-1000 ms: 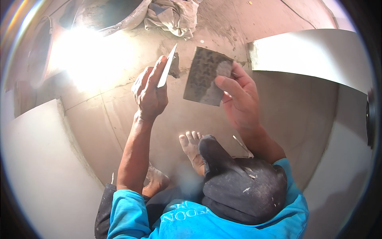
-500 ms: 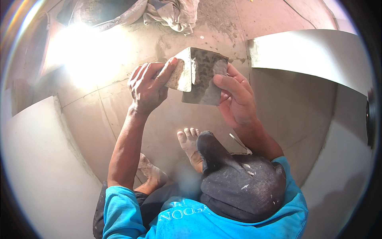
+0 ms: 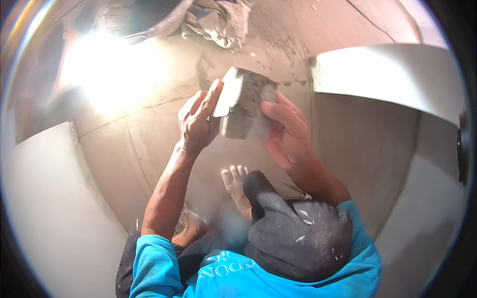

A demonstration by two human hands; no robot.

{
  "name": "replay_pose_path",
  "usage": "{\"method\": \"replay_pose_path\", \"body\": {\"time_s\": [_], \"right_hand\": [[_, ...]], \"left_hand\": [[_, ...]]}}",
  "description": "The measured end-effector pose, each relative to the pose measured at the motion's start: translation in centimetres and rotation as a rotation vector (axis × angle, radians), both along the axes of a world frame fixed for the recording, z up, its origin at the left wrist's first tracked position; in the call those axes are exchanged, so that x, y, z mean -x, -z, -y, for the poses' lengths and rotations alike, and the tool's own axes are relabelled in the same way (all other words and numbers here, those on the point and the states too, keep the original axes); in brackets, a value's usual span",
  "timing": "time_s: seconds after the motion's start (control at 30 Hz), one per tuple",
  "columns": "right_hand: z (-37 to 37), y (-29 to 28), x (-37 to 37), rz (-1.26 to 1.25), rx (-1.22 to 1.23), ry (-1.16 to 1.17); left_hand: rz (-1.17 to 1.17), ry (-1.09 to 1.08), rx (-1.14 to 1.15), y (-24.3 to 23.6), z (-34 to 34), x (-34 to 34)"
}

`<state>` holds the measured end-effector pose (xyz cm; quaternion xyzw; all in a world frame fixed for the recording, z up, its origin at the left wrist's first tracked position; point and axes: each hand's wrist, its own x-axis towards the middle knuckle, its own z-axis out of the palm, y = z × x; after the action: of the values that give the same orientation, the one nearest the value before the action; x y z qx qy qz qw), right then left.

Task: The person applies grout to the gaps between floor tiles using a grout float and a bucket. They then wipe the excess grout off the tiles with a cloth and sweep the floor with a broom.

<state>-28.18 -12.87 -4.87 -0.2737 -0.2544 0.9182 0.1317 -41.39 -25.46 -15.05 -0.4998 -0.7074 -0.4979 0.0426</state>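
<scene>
A person crouches over a bare grey floor, seen from above. Two hands meet in the middle of the view. The left hand [image 3: 196,121] grips a flat pale blade [image 3: 227,94], a scraper or small trowel, fingers wrapped round its handle and the forefinger laid along it. The right hand [image 3: 285,131] holds one rectangular tile piece [image 3: 248,107] by its right edge, fingers curled over the dark, mortar-coated face. The blade's edge rests against the tile's left side, at chest height above the floor.

Below the hands are two bare feet: one [image 3: 237,186] just beneath the tile, one [image 3: 191,226] nearer, left. The person wears a blue shirt [image 3: 233,275] with pale lettering.

Three large white tiles lie on the floor: one at the left [image 3: 44,213], one far right [image 3: 392,74], one near right [image 3: 427,208]. One crumpled grey sack [image 3: 218,20] lies at the far edge. A strong glare [image 3: 107,69] whitens the floor at far left.
</scene>
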Motion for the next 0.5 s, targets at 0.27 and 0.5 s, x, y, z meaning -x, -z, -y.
{"method": "replay_pose_path", "body": {"time_s": [0.27, 0.5], "right_hand": [[-3.8, -0.5, 0.1, -0.072, -0.113, 0.067], [-4.0, -1.2, 2.5, 0.036, -0.676, 0.281]], "left_hand": [[1.15, -0.794, -0.311, 0.8, 1.7, 12.1], [1.344, -0.65, -0.481, 2.8, -1.5, 20.1]]}}
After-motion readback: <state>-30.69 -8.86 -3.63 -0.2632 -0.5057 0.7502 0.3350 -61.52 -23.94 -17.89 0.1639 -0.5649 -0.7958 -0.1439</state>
